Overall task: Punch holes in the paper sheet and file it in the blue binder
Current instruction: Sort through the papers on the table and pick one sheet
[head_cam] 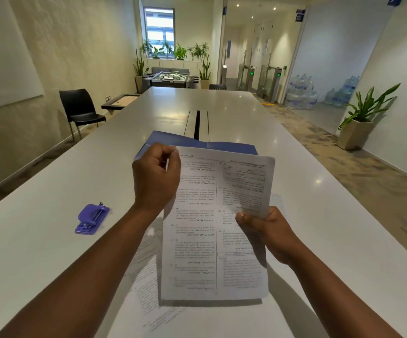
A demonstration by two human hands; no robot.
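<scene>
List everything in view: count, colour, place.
paper sheet: one, white with print, held above the table, centre
loose papers: a few, white, flat on the table under the held sheet
binder: one, blue, on the table behind the sheet
hole punch: one, purple, on the table, left
table: one, white, long
chair: one, black, left of the table
foosball table: one, grey, far end
potted plants: several, green, by the right wall and window
water bottles: many, clear, stacked right
left hand: pinches the sheet's top left corner
right hand: grips the sheet's right edge
</scene>
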